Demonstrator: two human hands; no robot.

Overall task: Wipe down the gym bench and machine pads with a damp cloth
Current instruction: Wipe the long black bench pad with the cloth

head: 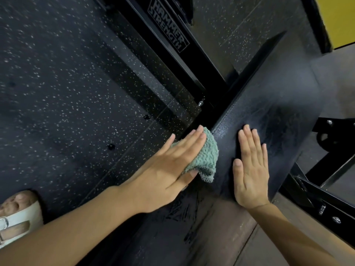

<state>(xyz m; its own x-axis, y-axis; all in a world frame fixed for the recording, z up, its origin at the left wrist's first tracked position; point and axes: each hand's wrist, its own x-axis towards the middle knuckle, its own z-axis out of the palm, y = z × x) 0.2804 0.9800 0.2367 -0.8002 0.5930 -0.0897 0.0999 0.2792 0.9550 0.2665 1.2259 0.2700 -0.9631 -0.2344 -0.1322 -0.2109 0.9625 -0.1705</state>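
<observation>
While the right hand [251, 169] is lying flat on top of the black bench pad [278, 93], fingers straight and close together, the left hand [167, 169] is pressing a green cloth [208, 152] against the pad's left edge with straight fingers.

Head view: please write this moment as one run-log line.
left hand: flat, presses green cloth on bench pad edge | right hand: flat on pad top | step: pad edge wipe
</observation>
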